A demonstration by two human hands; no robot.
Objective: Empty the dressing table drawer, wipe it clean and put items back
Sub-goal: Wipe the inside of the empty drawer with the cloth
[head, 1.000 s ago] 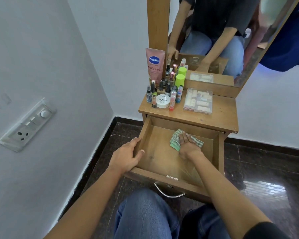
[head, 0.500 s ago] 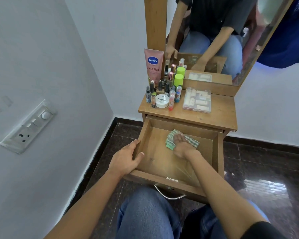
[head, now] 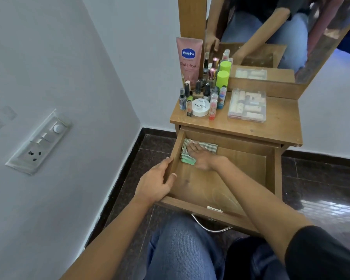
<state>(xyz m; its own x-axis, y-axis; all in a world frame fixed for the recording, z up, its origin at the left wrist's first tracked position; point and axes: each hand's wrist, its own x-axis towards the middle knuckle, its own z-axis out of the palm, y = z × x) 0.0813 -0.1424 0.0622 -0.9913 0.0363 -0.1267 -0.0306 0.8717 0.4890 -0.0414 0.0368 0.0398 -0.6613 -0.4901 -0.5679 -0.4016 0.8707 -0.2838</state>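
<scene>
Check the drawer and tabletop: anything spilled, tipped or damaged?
Nothing spilled or tipped; the bottles stand upright on the tabletop. Only pale streaks mark the floor of the drawer near its front, away from the cloth under the right hand at the back left corner.

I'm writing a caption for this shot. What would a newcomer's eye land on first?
The open drawer at centre, where the right hand presses a checked cloth into its far left corner while the left hand holds the left wall. Then the tall pink Vaseline tube among small bottles on the tabletop above.
</scene>
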